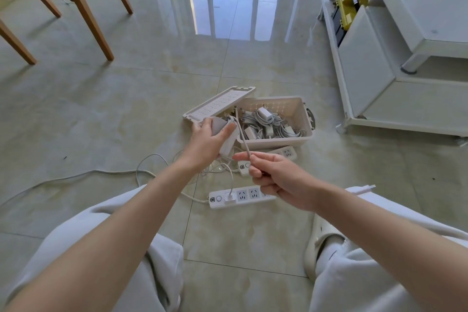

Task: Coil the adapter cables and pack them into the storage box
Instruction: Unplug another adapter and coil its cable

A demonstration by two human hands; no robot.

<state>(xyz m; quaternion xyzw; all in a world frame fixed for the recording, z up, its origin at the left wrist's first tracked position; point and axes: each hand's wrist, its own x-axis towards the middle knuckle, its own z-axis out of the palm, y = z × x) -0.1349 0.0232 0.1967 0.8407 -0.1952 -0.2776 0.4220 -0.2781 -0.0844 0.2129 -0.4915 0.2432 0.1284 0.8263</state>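
My left hand (206,140) grips a white power adapter (229,138) with part of its cable wound around it, held just in front of the storage box (307,119). My right hand (274,177) pinches the same adapter's thin white cable (242,138) between thumb and forefinger, and the cable runs up from there to the adapter. The open cream box sits on the floor and holds several coiled white adapters and cables (268,123). Its lid (217,105) leans against the box's left end.
Two white power strips (243,196) (287,152) lie on the tiled floor near my hands, one with a plug and a long cord (76,176) trailing left. Wooden chair legs (83,10) stand far left, and a white cabinet (379,78) stands at the right. My knees fill the foreground.
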